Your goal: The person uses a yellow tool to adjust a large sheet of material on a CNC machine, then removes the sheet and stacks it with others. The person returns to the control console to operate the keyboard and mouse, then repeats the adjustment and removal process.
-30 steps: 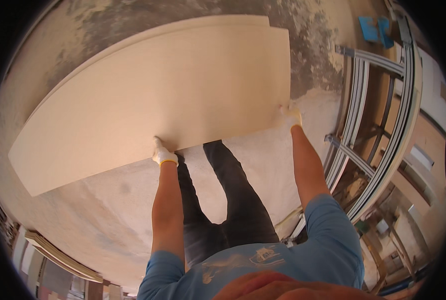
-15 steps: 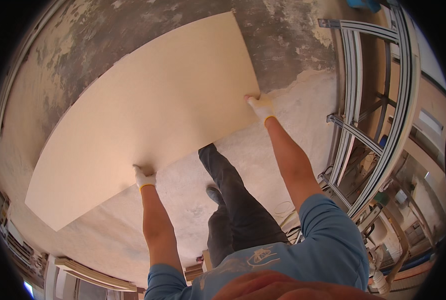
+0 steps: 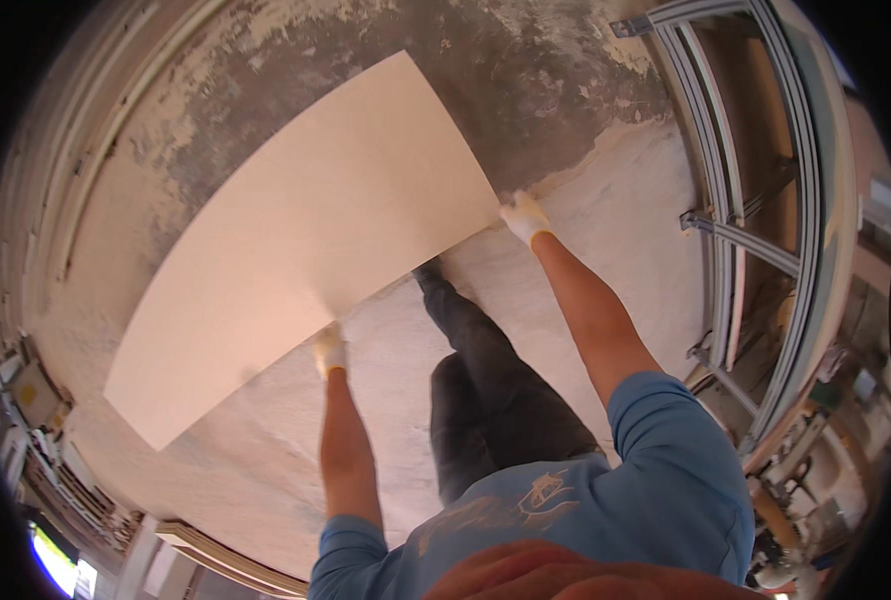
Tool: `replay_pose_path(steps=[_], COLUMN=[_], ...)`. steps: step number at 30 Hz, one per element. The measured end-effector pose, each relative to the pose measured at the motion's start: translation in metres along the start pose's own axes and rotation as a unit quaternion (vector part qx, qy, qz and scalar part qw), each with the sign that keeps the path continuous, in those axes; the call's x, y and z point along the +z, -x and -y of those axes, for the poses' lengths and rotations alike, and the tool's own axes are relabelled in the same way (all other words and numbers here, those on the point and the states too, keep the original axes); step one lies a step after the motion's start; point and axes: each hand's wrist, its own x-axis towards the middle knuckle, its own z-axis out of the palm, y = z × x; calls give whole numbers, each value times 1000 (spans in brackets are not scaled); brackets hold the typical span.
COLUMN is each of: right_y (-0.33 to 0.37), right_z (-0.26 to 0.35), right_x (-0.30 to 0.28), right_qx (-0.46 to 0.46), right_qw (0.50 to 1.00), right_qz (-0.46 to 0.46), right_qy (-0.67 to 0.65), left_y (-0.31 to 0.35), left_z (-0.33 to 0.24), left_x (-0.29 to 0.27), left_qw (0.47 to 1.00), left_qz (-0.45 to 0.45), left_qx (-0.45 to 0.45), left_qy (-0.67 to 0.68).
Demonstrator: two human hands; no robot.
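Moved: and there goes our pale board (image 3: 296, 240), its far corner further left in our view than half a second ago, while our right grip (image 3: 527, 216) has gone from lapping over the face to the near right corner.
At the right grip: white glove, yellow cuff, fingers right by that corner; we can't tell how tightly they are closed, or whether they have hold of it.
At the left grip (image 3: 330, 350): gloved too, up against the near long edge and blurred; how far it is open, we can't tell.
Board handling: wide and thin, so it will probably flex; we'd do best keeping both ends moving together, thumbs above and fingers below, wrists straight.
Board position: ahead of us over the patchy floor (image 3: 606, 230), slanting from lower left to upper right; whether its near edge is lifted, we can't say.
Forward leg (image 3: 466, 320): the foot reaches that near edge, so we'd watch our toes.
Metal frame (image 3: 801, 150): off to our right, well apart from the board; a wide swing could meet it.
Containers: we can't pick any out; the clutter (image 3: 816, 500) lower right is too small to read.
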Motion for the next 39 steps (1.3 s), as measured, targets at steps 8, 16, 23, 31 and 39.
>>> replay_pose_path(steps=[8, 16, 23, 31, 39], right_y=[214, 342, 301, 224, 117], right_z=[-237, -429, -514, -548, -555], right_x=[-1, -56, -126, -360, -576], right_qx=[-155, 88, 195, 123, 63], right_qw=[955, 977, 971, 965, 914], right_qz=[224, 190, 94, -33, -140], right_qy=[117, -36, -99, -227, -375], left_y=[201, 285, 221, 135, 115], left_z=[-144, -207, -420, -856, -1258], left_x=[65, 77, 33, 32, -26], left_qw=[892, 882, 880, 959, 843], left_qz=[128, 333, 254, 181, 149], left_qx=[-162, 141, 211, 194, 389], left_qy=[403, -302, -343, 98, 340])
